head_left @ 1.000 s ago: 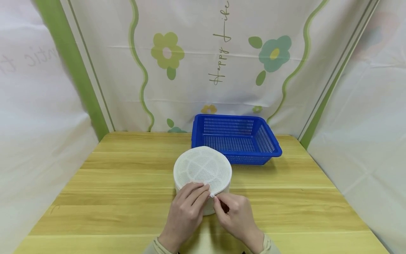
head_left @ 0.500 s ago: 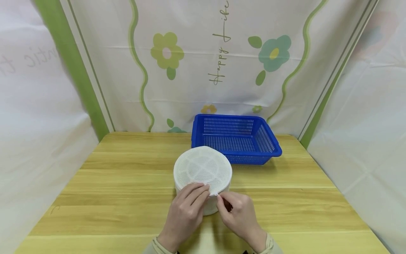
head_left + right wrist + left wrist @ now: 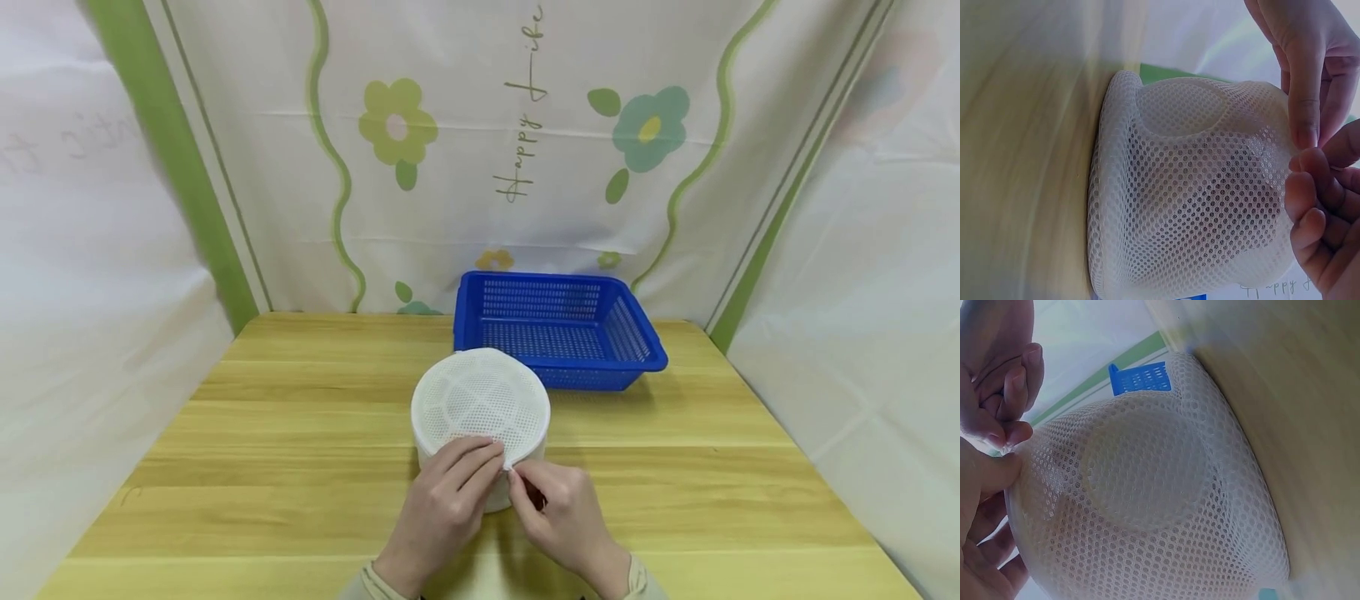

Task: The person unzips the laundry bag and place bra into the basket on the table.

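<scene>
The white mesh laundry bag (image 3: 480, 400) stands upright on the bench (image 3: 262, 467), with the blue perforated basket (image 3: 600, 365) behind it and to its right. The left hand (image 3: 442, 500) grips the bag's near edge, presumably steadying the soft mesh, because the right hand's (image 3: 562, 508) fingers pinch a small white piece there, probably the zip pull (image 3: 507, 467).

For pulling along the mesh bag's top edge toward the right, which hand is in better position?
Probably the right hand: its thumb and finger pinch at the near edge of the mesh bag. The left hand seems better for steadying, because its fingers lie over the top.
</scene>
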